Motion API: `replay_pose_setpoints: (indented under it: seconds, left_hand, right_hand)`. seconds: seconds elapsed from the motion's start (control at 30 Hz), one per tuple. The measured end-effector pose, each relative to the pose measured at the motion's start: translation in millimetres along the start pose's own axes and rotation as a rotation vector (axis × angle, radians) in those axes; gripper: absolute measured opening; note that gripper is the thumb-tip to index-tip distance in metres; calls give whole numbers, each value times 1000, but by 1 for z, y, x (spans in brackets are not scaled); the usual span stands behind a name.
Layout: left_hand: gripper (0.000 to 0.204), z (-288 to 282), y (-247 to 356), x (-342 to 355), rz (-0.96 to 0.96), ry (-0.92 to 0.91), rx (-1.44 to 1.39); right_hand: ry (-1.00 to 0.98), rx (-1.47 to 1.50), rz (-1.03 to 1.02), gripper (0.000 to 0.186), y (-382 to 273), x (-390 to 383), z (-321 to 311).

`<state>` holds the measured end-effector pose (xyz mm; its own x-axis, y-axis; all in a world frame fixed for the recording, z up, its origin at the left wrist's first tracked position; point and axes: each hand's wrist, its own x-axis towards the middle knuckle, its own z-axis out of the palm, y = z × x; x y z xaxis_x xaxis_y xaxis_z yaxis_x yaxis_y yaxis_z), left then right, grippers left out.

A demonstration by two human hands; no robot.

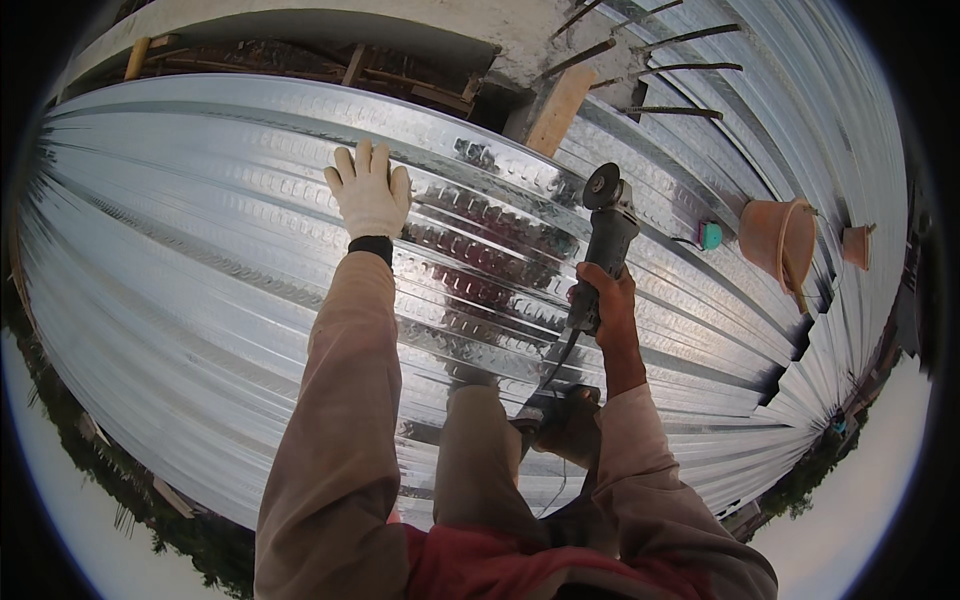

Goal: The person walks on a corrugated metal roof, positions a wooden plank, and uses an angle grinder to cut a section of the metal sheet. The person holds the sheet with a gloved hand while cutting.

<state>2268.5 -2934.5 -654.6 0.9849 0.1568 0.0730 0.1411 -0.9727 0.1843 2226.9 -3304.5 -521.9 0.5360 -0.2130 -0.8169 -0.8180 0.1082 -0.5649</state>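
My left hand (372, 192), in a cream work glove with a dark cuff, rests flat on the shiny corrugated metal sheet (220, 190) with its fingers spread. Bare, my right hand (610, 305) is wrapped round the body of a dark angle grinder (610, 235). The grinder's disc (602, 186) is at its far end, over the metal sheeting and to the right of my gloved hand. From its near end a black cord hangs toward my bent legs. Whether the disc is turning I cannot tell.
An orange-brown bucket (778, 238) and a smaller pot (857, 247) stand to the right, with a teal object (710, 235) nearby. Rusty rebar ends (690, 38) jut out at the top right. A wooden board (561, 110) leans by the concrete edge (420, 25). Trees and sky border the sheeting.
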Motion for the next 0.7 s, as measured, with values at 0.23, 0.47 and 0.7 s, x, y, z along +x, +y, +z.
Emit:
replay_pose_setpoints:
  seconds: [0.23,0.47,0.7]
  left_hand:
    - [44,8,-2,-4,45,43,33]
    - [39,9,-1,-4,50,38,51]
    - [42,7,-3,-6,19,-63,40]
  right_hand:
    - [4,-68,1,37,-9,-5,-3]
    - [-16,-44,-13,35,11,2,2]
    - [53,-9,-113,42,35,17,7]
